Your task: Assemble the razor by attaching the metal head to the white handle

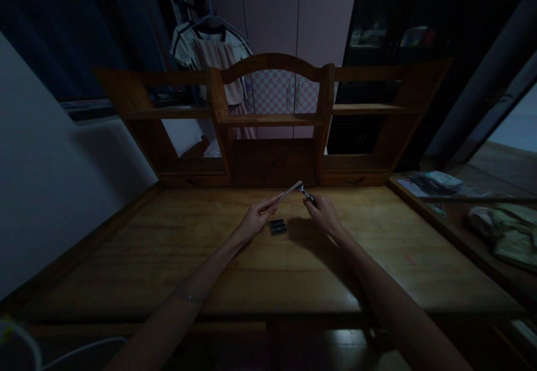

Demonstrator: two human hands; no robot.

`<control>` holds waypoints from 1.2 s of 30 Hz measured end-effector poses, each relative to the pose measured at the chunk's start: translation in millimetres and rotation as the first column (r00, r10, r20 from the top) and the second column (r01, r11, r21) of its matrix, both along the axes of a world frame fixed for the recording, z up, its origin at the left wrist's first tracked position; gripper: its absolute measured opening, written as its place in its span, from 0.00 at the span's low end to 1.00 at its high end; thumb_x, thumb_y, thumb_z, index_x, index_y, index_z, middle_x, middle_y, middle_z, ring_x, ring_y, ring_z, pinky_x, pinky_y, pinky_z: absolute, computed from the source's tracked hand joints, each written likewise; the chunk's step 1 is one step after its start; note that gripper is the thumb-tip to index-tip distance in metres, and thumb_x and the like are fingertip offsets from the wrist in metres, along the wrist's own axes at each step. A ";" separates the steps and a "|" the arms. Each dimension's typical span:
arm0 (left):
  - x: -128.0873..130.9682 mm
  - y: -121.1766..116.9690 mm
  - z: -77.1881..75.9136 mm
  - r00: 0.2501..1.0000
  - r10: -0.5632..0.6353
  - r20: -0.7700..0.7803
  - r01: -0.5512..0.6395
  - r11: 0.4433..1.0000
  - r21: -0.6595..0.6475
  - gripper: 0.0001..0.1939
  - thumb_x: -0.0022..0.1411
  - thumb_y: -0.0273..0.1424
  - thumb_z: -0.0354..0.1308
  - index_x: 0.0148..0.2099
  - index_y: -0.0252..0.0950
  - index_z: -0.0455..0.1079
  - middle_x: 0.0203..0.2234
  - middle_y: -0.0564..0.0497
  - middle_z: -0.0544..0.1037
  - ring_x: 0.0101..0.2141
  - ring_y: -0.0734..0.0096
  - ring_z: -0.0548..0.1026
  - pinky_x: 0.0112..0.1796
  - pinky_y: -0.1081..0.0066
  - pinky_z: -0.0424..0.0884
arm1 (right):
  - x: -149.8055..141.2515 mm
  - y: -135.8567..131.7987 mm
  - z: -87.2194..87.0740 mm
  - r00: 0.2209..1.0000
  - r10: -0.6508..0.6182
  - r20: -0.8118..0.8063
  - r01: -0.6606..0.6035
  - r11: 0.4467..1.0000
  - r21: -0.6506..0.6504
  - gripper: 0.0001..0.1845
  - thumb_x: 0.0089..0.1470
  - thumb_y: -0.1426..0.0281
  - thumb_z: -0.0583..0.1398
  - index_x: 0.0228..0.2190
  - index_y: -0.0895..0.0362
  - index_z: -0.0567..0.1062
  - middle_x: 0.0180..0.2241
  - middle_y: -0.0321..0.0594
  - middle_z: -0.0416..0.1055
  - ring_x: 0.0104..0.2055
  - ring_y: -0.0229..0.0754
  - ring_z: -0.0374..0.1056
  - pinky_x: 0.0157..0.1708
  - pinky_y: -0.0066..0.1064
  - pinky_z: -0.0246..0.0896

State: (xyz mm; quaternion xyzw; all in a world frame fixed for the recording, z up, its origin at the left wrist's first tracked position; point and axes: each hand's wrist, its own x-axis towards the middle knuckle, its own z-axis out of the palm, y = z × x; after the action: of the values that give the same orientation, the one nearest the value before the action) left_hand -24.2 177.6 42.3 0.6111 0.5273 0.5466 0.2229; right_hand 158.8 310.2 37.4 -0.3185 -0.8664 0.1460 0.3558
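My left hand (255, 217) is closed on a thin, pale, flat strip (289, 191), which slants up to the right. Its exact kind is too dim to make out. My right hand (324, 212) grips a razor-like tool (309, 196) with a dark handle and a silver neck. The tool's head meets or nearly meets the upper end of the strip; I cannot tell whether they touch. On the desk just below, between both hands, lie several small black oblong pieces (277, 227) side by side.
The wooden desk (176, 259) has a shelf unit (272, 120) along its back. A white wall (50, 153) stands at the left. Right of the desk, cloth (509, 231) lies on a lower surface. A white cable (84, 350) runs at the lower left.
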 end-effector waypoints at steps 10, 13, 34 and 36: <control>-8.8 3.4 -7.3 0.991 0.063 -0.117 -0.061 0.998 0.016 0.20 0.62 0.34 0.51 0.56 0.40 0.64 0.48 0.48 0.72 0.47 0.65 0.69 0.50 0.65 0.61 | 2.0 -0.6 -0.8 0.992 -0.066 0.111 0.066 0.998 0.007 0.13 0.56 0.68 0.53 0.26 0.59 0.74 0.25 0.42 0.71 0.27 0.41 0.65 0.25 0.27 0.46; -9.4 3.9 -9.3 0.996 0.035 -0.078 -0.035 0.999 0.000 0.20 0.61 0.35 0.52 0.56 0.40 0.65 0.49 0.48 0.72 0.48 0.64 0.69 0.51 0.63 0.61 | 2.3 0.2 -1.6 0.990 -0.079 0.116 0.078 0.997 0.017 0.14 0.57 0.67 0.53 0.27 0.59 0.75 0.25 0.43 0.72 0.27 0.41 0.65 0.25 0.27 0.46; -2.2 -0.8 -1.9 1.000 0.013 0.021 -0.012 0.999 -0.031 0.20 0.60 0.34 0.54 0.54 0.37 0.66 0.51 0.47 0.70 0.52 0.63 0.67 0.54 0.59 0.58 | 5.2 -3.0 3.4 0.988 -0.124 0.091 0.113 0.986 0.120 0.12 0.55 0.66 0.54 0.26 0.58 0.74 0.25 0.42 0.72 0.26 0.42 0.65 0.24 0.28 0.45; -1.9 -1.1 -2.6 1.000 0.014 0.022 -0.013 1.000 -0.025 0.20 0.60 0.34 0.54 0.54 0.37 0.66 0.51 0.47 0.70 0.52 0.62 0.67 0.54 0.57 0.58 | 5.7 -4.3 4.6 0.985 -0.129 0.112 0.113 0.983 0.143 0.12 0.55 0.66 0.54 0.26 0.58 0.74 0.25 0.43 0.72 0.26 0.43 0.66 0.25 0.28 0.45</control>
State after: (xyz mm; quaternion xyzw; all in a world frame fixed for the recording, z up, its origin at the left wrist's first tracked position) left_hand -26.1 176.5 39.7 0.5985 0.5359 0.5482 0.2327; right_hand 164.6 306.0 42.0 -0.3539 -0.8733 0.0453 0.3318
